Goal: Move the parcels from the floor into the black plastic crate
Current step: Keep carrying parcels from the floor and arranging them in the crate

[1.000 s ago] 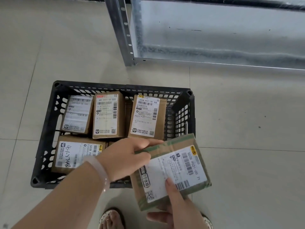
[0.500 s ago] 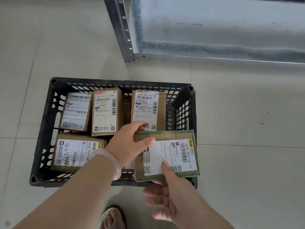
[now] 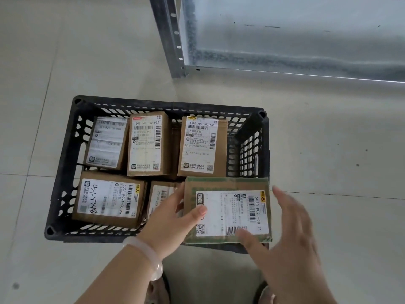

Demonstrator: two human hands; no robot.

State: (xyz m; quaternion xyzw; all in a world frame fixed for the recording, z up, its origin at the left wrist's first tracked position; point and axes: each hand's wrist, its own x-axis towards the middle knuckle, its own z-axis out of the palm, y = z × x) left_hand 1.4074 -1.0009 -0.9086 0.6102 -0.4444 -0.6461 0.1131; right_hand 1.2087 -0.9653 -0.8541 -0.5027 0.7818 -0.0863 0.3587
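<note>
The parcel (image 3: 228, 210) lies at the crate's (image 3: 65, 172) near right corner. Left hand (image 3: 173, 218) grips its left edge; right hand (image 3: 291, 235) hovers open. Likely light, rigid cardboard: hold opposite edges.

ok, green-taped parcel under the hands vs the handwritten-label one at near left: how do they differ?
1. The green-taped parcel sits at the black crate's near right corner; the handwritten-label parcel at its near left.
2. The green-taped parcel has the left hand on it and the right hand open beside it; the handwritten-label parcel is untouched.
3. Only the latter has marker writing.

Shared: brown cardboard, white barcode labels up.
</note>
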